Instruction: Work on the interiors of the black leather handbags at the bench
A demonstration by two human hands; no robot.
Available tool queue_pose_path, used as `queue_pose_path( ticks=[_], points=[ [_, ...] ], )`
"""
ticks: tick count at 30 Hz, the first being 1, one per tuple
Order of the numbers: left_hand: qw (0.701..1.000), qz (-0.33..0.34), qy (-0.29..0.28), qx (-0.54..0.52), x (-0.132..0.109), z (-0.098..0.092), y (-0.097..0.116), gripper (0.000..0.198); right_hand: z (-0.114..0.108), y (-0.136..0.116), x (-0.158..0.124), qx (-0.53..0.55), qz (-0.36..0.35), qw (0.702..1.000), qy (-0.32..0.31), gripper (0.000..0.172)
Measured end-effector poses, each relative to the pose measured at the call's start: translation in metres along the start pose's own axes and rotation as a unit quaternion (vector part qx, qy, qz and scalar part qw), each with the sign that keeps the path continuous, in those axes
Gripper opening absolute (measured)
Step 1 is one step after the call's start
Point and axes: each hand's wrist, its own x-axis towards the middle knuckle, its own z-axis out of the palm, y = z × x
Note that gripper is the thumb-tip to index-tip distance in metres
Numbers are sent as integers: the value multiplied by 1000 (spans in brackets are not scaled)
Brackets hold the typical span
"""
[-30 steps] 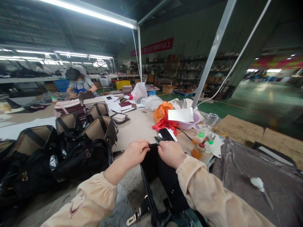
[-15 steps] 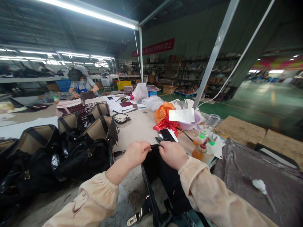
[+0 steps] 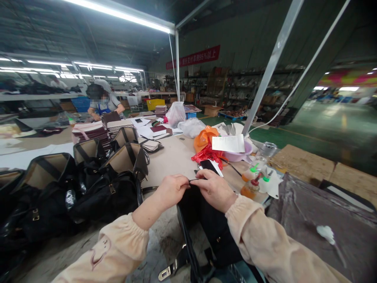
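Observation:
A black bag lies in front of me, its upper edge raised between my hands. My left hand is closed in a pinch on that edge. From the other side my right hand pinches the same edge, fingers stretched toward the left fingertips. The fingertips of both hands nearly meet. Below, a strap with a metal buckle hangs from the bag's left side. The lower part of the bag is partly hidden by my right sleeve.
Several black bags with tan linings crowd the left. Ahead lie a phone, a red plastic bag, a lilac basin and glue bottles. A co-worker sits across the table behind stacked panels.
My right hand's fingers have straightened and shifted slightly along the bag's edge. The left hand keeps its pinch. The whole view has moved a little.

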Motion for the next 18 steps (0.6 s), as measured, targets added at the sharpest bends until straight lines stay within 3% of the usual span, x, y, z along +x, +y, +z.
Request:
queue_pose_path(
  ticks=[6, 18],
  points=[
    [1000, -11, -1, 6, 0, 0, 0, 10, -2, 0, -1, 4, 6, 1000, -8, 28],
    [1000, -7, -1, 7, 0, 0, 0, 10, -3, -1, 0, -25, -19, 999, -22, 30]
  ],
)
